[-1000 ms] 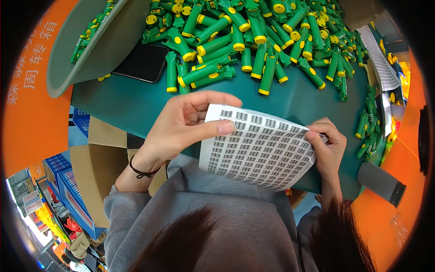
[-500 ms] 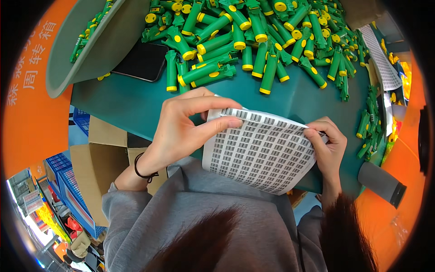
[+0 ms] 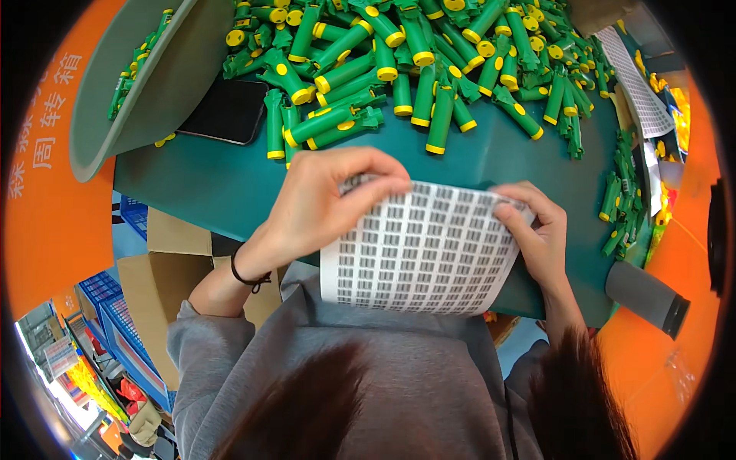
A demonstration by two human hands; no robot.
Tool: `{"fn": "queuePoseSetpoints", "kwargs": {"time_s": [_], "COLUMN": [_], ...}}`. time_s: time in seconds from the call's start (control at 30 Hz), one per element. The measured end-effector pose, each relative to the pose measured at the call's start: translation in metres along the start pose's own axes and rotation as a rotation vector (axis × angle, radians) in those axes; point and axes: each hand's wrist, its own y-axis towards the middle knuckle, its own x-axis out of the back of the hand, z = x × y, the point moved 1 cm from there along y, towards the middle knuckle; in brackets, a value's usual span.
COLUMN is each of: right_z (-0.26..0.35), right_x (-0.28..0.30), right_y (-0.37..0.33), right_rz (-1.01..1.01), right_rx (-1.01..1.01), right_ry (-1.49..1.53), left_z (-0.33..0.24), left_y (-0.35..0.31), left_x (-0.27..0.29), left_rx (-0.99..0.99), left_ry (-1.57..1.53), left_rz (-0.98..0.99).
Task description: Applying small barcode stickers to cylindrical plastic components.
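Observation:
A white sheet of barcode stickers, printed in rows of small black bars, hangs in front of my body at the table's near edge. My left hand is closed on its upper left edge, thumb on the printed face and fingers curled behind. That fingertip area is slightly blurred. At the upper right corner, my right hand pinches the sheet between thumb and fingers. The sheet bends a little between the two hands. Beyond it, a heap of green tubes with yellow ends covers the far part of the green table.
A grey-green basin tilts at the left beside a black phone. More green pieces and another printed sheet lie at the right. A grey cylinder is near the right edge. An opened cardboard box stands below left.
The sheet has shifted left and its printed face has turned more toward me. My left hand has closed further over its top edge; the right hand moved slightly left with it.

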Motion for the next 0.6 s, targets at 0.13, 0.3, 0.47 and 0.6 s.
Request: {"fn": "queuePoseSetpoints", "kwargs": {"time_s": [0.13,0.3,0.47,0.6], "right_z": [-0.006,-0.006,-0.020,-0.027], "right_x": [0.000,0.001,0.010,0.015], "right_y": [0.000,0.002,0.004,0.000], "right_rz": [-0.009,-0.014,-0.061,-0.061], "right_rx": [-0.126,-0.219,-0.175,-0.197], "right_ry": [0.086,0.144,0.268,0.317], "left_z": [-0.008,-0.003,0.014,0.011], "left_y": [0.010,0.018,0.024,0.032], "left_x": [-0.007,-0.012,-0.006,-0.005], "left_rx": [-0.421,-0.525,-0.165,-0.098], "left_ry": [0.445,0.557,0.326,0.174], "left_rz": [-0.145,-0.106,0.041,0.135]}}
